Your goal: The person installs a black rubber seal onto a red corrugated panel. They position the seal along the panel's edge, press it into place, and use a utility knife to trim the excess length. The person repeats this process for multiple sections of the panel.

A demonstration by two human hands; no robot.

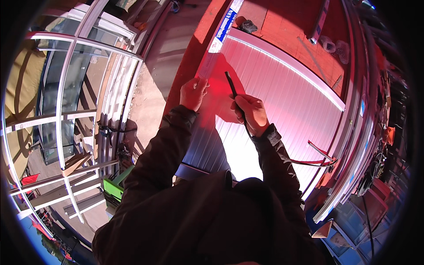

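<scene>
head view: the right hand (251, 114) grips a black strip (229, 81) over the ribbed panel (287, 106); the left hand (193, 94) curls by its left edge, gripping or not i cannot tell. a slack right grip could drop the strip, scratching the panel.

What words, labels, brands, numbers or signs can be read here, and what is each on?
Blue-and-white printed strip beyond the left hand: lettering shows, but I won't copy its wording.
Small blue patches among the long bars at right: too small to read.
Black strip in the right hand: no print visible.
</scene>
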